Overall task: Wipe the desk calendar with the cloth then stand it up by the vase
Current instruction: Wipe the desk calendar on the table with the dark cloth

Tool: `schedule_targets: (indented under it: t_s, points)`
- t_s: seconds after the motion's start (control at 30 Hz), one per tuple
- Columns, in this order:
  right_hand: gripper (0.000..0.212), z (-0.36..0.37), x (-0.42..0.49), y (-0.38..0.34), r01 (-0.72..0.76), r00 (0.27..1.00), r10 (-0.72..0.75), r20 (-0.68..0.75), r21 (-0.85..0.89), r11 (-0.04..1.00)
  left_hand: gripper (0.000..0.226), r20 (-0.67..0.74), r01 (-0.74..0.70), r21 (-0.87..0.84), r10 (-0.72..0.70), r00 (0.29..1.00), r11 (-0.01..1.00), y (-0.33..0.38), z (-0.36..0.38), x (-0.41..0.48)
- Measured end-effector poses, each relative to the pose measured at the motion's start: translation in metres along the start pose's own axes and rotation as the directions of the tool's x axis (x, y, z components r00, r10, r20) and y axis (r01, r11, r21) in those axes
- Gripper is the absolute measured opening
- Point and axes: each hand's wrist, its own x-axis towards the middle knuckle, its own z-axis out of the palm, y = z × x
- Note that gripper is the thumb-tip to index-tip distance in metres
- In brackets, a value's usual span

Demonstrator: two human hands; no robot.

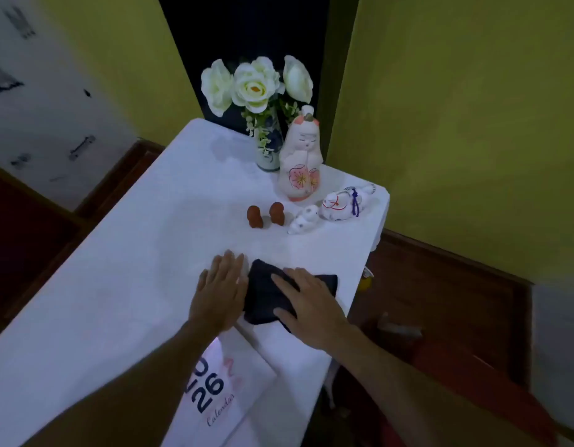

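Both hands are down on the white table (124, 285) now, out past the middle toward its right edge. The right hand (306, 303) is spread flat, fingers wide, pressing on the dark cloth (266, 295), a folded soft pad that lies near that edge; nothing is pinched, it is just pinned under the palm. The left hand (219, 293) lies open and flat just beside the cloth's left side, touching the table and holding nothing. The desk calendar (221, 391) is lying flat at the near edge, partly under the left forearm, its printed cover facing up. It looks like light, stiff card, likely smooth and a bit slippery, so I'd expect it to skate under a wipe unless the free hand steadies a corner. The cloth should bunch easily, best gathered from its top. Standing the calendar by the vase (269, 150) at the far right corner looks tight: the tall ceramic doll (300, 156) touches or nearly touches the vase, and two brown figurines (265, 215) stand close, all fragile-looking.
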Motion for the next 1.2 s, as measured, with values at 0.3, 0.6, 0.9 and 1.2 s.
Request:
schedule_targets:
  t_s: [0.3, 0.6, 0.9, 1.2]
  points:
    - [0.049, 0.025, 0.013, 0.009, 0.074, 0.995, -0.091, -0.050, -0.266, 0.961, 0.065, -0.075, 0.040, -0.001, -0.040, 0.996, 0.999, 0.001, 0.021, 0.004]
    - [0.053, 0.028, 0.012, 0.009, 0.066, 0.981, -0.113, -0.160, -0.275, 0.959, 0.062, 0.020, 0.005, 0.017, -0.006, 1.000, 1.000, -0.001, 0.012, 0.005]
    - [0.037, 0.028, -0.001, -0.023, 0.059, 0.980, -0.056, -0.192, 0.008, 0.998, 0.062, 0.051, -0.015, -0.093, 0.019, 0.999, 0.996, -0.030, 0.003, -0.053]
    - [0.038, 0.060, -0.026, -0.101, 0.158, 0.960, -0.157, -0.233, -0.012, 0.987, 0.063, -0.010, 0.097, -0.032, -0.097, 0.995, 0.995, -0.078, 0.031, -0.142]
